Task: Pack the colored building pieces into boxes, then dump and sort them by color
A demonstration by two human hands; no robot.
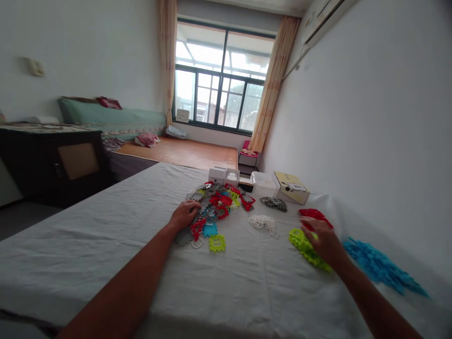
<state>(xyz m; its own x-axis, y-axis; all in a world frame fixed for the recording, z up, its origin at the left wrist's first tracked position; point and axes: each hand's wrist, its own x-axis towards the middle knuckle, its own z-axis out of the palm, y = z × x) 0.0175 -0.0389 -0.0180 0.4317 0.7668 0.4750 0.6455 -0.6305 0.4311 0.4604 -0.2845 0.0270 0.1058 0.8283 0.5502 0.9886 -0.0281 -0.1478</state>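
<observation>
A mixed heap of plastic interlocking tiles [219,205] in red, grey, blue, white and yellow-green lies on the white sheet [106,245]. My left hand [184,214] rests on the heap's near-left edge, fingers curled over grey and red tiles. My right hand [323,240] lies on a sorted pile of yellow-green tiles [304,247], fingers bent down onto them. Behind it sits a pile of red tiles [314,215]. Right of it spreads a pile of blue tiles [379,266]. A single yellow-green tile [217,243] lies loose near the heap.
Small piles of white tiles [263,221] and grey tiles [274,203] lie between my hands. White boxes [224,175], a clear tub [263,183] and a cardboard box [291,187] stand at the far edge. A wall [370,141] runs along the right; a dark cabinet [52,160] stands left.
</observation>
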